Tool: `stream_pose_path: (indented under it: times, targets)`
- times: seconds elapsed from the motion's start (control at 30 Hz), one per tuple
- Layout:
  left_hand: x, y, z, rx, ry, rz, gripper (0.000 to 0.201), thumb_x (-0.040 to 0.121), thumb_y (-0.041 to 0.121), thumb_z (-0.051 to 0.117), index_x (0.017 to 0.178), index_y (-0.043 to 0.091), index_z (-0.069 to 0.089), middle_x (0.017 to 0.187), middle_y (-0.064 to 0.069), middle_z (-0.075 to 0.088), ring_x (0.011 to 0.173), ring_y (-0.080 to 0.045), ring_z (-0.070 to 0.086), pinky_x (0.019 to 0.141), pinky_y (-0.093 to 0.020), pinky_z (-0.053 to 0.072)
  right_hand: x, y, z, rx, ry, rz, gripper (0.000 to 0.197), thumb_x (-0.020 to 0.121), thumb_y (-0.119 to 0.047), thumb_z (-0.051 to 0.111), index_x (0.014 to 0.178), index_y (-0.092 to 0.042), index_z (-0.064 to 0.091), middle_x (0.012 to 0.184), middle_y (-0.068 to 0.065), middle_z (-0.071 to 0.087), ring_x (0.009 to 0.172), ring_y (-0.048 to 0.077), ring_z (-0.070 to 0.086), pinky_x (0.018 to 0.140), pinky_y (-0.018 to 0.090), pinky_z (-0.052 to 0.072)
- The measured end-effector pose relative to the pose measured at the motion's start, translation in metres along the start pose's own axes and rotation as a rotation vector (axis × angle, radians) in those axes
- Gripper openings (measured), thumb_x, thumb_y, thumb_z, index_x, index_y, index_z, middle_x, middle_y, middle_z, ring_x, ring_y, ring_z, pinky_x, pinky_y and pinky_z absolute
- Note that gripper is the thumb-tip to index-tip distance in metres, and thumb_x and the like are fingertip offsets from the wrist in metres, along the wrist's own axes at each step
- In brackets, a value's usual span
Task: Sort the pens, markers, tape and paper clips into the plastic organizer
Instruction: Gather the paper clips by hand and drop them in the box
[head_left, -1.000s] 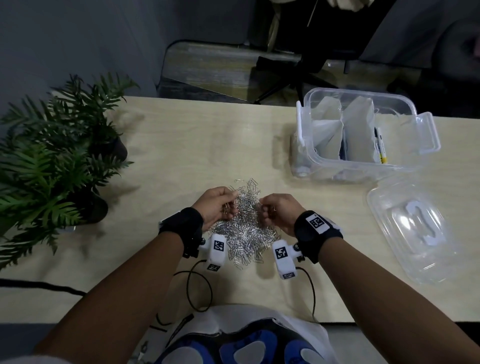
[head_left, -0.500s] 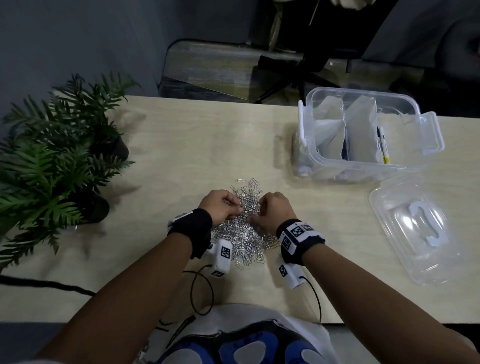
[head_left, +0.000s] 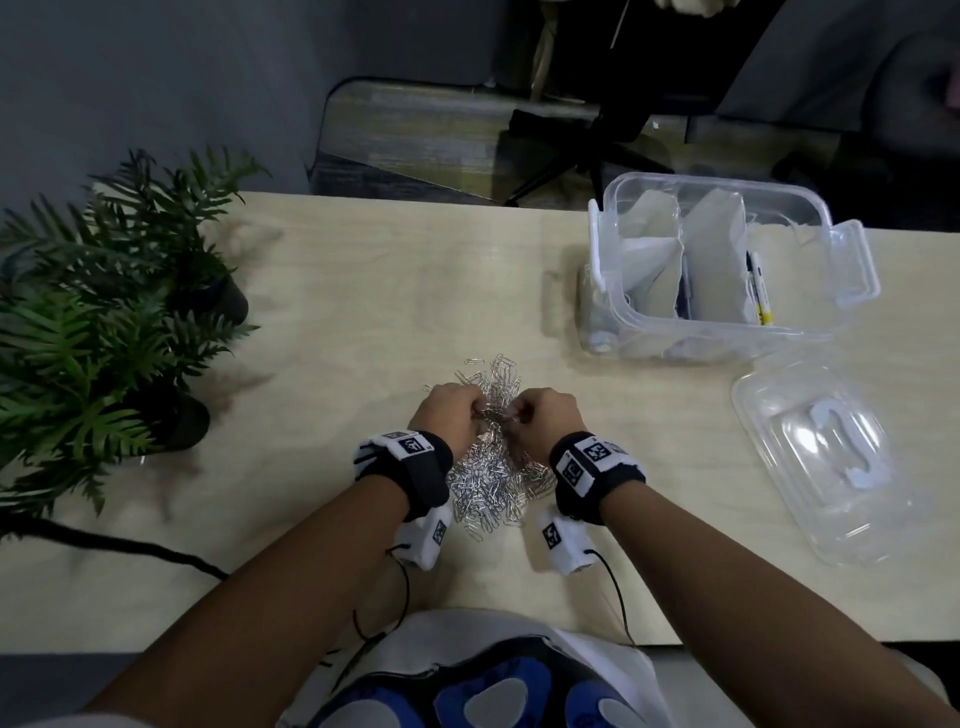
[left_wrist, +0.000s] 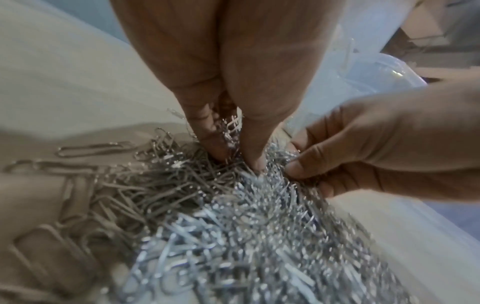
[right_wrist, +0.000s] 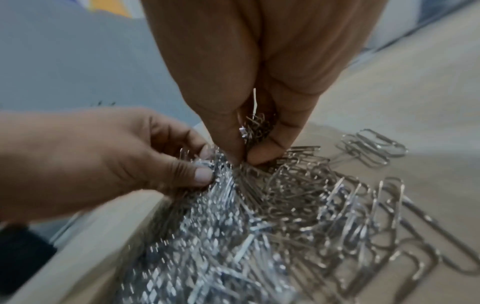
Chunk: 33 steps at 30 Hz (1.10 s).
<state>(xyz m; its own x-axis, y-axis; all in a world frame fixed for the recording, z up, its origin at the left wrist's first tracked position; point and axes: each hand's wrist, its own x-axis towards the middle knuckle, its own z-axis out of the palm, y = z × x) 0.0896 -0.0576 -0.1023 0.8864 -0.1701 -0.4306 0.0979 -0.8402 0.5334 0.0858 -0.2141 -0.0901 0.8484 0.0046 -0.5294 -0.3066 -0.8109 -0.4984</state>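
A heap of silver paper clips lies on the wooden table in front of me. My left hand and right hand are close together on the far part of the heap, fingers curled into it. In the left wrist view the left hand pinches a tuft of paper clips. In the right wrist view the right hand holds a bunch of paper clips between thumb and fingers. The clear plastic organizer stands at the far right with white dividers and a pen inside.
The organizer's clear lid lies on the table right of my right arm. Potted green plants stand along the left edge. A black cable runs across the near left of the table.
Both hands have moved away from me along the heap and closer together. Their fingers have closed on clips at the far part of the pile.
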Motion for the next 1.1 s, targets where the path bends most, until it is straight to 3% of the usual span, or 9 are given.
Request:
stream_pose_path:
  times: [0.1, 0.23, 0.37, 0.53, 0.67, 0.8, 0.9, 1.0, 1.1]
  targets:
    - [0.001, -0.005, -0.004, -0.183, 0.017, -0.091, 0.006, 0.083, 0.013, 0.075, 0.088, 0.015, 0.072, 0.088, -0.004, 0.068, 0.075, -0.02, 0.061, 0.067, -0.023, 0.04, -0.002, 0.009, -0.009, 0.256, -0.041, 0.085, 0.007, 0.082, -0.013, 0.075, 0.079, -0.018, 0.07, 0.071, 0.002, 0.073, 0.063, 0.017, 0.07, 0.059, 0.022, 0.056]
    - [0.002, -0.015, -0.008, -0.631, -0.046, -0.191, 0.008, 0.084, 0.005, 0.074, 0.087, 0.012, 0.072, 0.087, -0.008, 0.07, 0.065, -0.018, 0.066, 0.06, -0.021, 0.054, -0.006, 0.016, -0.018, 0.759, -0.184, 0.122, 0.008, 0.083, 0.004, 0.071, 0.08, -0.002, 0.067, 0.064, 0.011, 0.069, 0.053, 0.019, 0.061, 0.065, 0.037, 0.055]
    - [-0.002, -0.015, -0.017, -1.099, -0.149, -0.233, 0.011, 0.087, -0.009, 0.062, 0.093, 0.001, 0.063, 0.088, -0.016, 0.066, 0.068, -0.016, 0.066, 0.06, -0.019, 0.056, -0.01, 0.012, -0.03, 1.029, -0.29, 0.119, 0.005, 0.085, 0.012, 0.062, 0.089, 0.009, 0.063, 0.069, 0.014, 0.066, 0.057, 0.017, 0.064, 0.06, 0.026, 0.056]
    - [-0.009, -0.009, -0.032, -1.396, -0.23, -0.212, 0.012, 0.091, -0.008, 0.056, 0.096, 0.001, 0.061, 0.087, -0.011, 0.068, 0.073, -0.017, 0.068, 0.067, -0.023, 0.059, -0.018, 0.002, -0.042, 1.246, -0.382, 0.144, 0.013, 0.087, 0.014, 0.055, 0.092, 0.004, 0.062, 0.077, 0.013, 0.071, 0.07, 0.02, 0.071, 0.065, 0.025, 0.06]
    - [-0.009, -0.001, -0.041, -1.533, -0.261, -0.185, 0.02, 0.091, -0.011, 0.052, 0.104, -0.001, 0.063, 0.092, -0.012, 0.07, 0.086, -0.022, 0.071, 0.071, -0.024, 0.059, -0.023, -0.011, -0.051, 1.356, -0.413, 0.138, 0.022, 0.091, 0.016, 0.044, 0.097, 0.005, 0.061, 0.081, 0.017, 0.071, 0.073, 0.025, 0.072, 0.067, 0.029, 0.06]
    - [-0.01, 0.012, -0.053, -1.59, -0.294, -0.206, 0.034, 0.086, -0.021, 0.037, 0.103, -0.007, 0.062, 0.093, -0.019, 0.069, 0.09, -0.035, 0.07, 0.072, -0.027, 0.06, -0.027, -0.021, -0.065, 1.375, -0.433, 0.131, 0.029, 0.09, 0.016, 0.034, 0.099, 0.006, 0.06, 0.087, 0.022, 0.069, 0.078, 0.029, 0.072, 0.07, 0.031, 0.061]
    - [-0.008, 0.024, -0.063, -1.581, -0.318, -0.247, 0.034, 0.08, -0.011, 0.037, 0.1, -0.003, 0.063, 0.098, -0.019, 0.067, 0.085, -0.031, 0.07, 0.067, -0.029, 0.057, -0.03, -0.026, -0.082, 1.349, -0.426, 0.112, 0.028, 0.092, 0.012, 0.033, 0.097, 0.006, 0.06, 0.085, 0.021, 0.07, 0.078, 0.029, 0.072, 0.073, 0.031, 0.061]
    - [0.0, 0.042, -0.074, -1.558, -0.292, -0.231, 0.019, 0.092, 0.004, 0.045, 0.097, -0.001, 0.063, 0.094, -0.017, 0.066, 0.08, -0.026, 0.07, 0.068, -0.03, 0.057, -0.03, -0.028, -0.11, 1.324, -0.38, 0.049, 0.026, 0.093, 0.009, 0.035, 0.1, 0.007, 0.06, 0.087, 0.02, 0.069, 0.082, 0.03, 0.071, 0.077, 0.031, 0.061]
    - [0.015, 0.069, -0.088, -1.501, -0.208, -0.174, 0.032, 0.103, 0.022, 0.045, 0.094, -0.004, 0.062, 0.087, -0.017, 0.067, 0.085, -0.028, 0.069, 0.074, -0.029, 0.061, -0.025, -0.029, -0.147, 1.297, -0.293, 0.005, 0.025, 0.095, 0.004, 0.037, 0.102, 0.008, 0.06, 0.09, 0.02, 0.068, 0.083, 0.028, 0.071, 0.074, 0.029, 0.061]
